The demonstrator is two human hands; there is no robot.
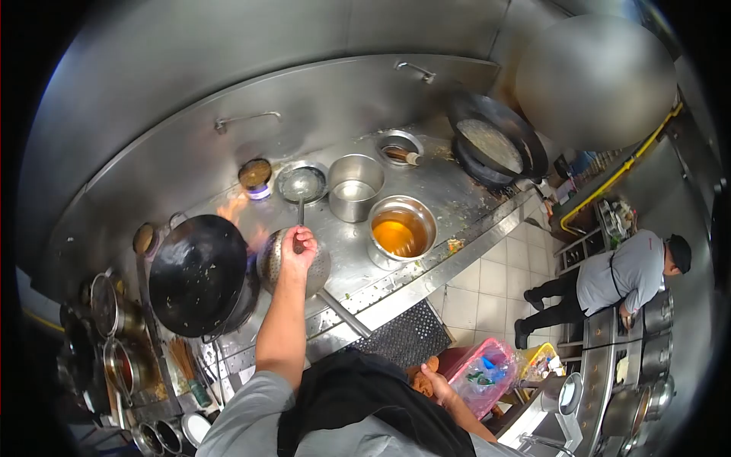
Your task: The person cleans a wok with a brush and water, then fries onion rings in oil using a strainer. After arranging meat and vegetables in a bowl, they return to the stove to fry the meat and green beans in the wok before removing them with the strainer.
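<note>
On the head feed, I see the left hand [299, 251] curled around a ladle [302, 190], its bowl toward the counter's [445, 186] back edge and the fist over a perforated strainer [317, 268] near the front edge. Beyond that edge, the right hand [438, 384] clutches an orange-brown bundle [422, 382] I can't identify.

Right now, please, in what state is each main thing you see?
Left hand: closed around a ladle
Right hand: holding an orange-brown cloth
Left wok: uncovered, small scraps inside
Right wok: uncovered, pale liquid inside
Front pot: uncovered, amber liquid inside
Back pot: uncovered
Flames: burning
Wall taps: no water visible
Pink-lined bin: uncovered
</note>
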